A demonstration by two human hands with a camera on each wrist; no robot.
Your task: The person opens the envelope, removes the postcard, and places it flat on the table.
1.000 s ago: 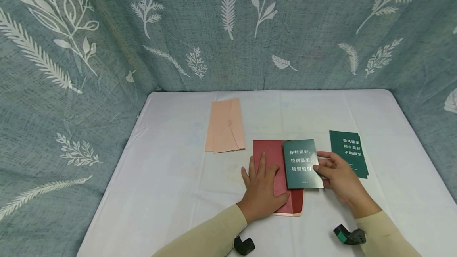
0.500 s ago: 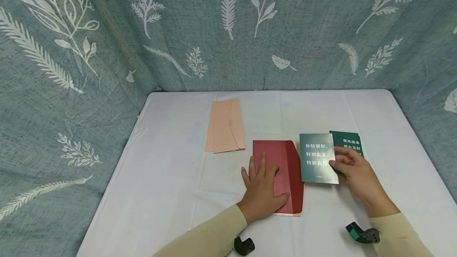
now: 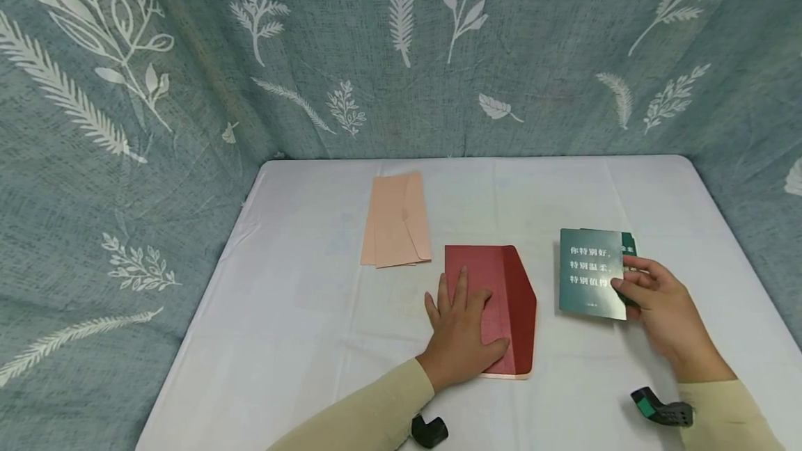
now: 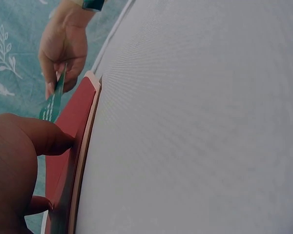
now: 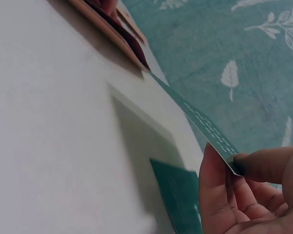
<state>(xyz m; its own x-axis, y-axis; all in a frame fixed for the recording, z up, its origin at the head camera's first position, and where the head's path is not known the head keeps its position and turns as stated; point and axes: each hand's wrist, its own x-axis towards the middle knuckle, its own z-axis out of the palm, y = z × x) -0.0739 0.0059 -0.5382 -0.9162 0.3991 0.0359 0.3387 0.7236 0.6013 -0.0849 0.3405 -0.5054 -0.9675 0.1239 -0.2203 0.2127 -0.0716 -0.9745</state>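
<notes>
A teal fabric backdrop printed with white leaves and sprigs point(image 3: 407, 113) hangs behind and to the side of a white cloth-covered table point(image 3: 301, 305), where a person works in beige sleeves point(image 3: 370, 406). A red paper envelope, its darker pointed flap unfolded to the right point(image 3: 510, 312), lies near the middle of the table, a pale edge showing along its bottom. The left hand point(image 3: 459, 339) rests palm down on the envelope, fingers spread wide. At right, the right hand point(image 3: 667, 315) pinches a rectangular green card point(image 3: 591, 273) by its right edge, thumb against the printed face, holding it raised above the table and well apart from the envelope. Beyond the left hand lie overlapping peach paper envelopes point(image 3: 397, 225). Beneath the raised card, a dark green card point(image 5: 176, 192) lies on the table, mostly hidden from the head view. A curved black device point(image 3: 664, 408) shows beside the right sleeve. Three lines of white Chinese characters point(image 3: 590, 265) cross the pinched card.
</notes>
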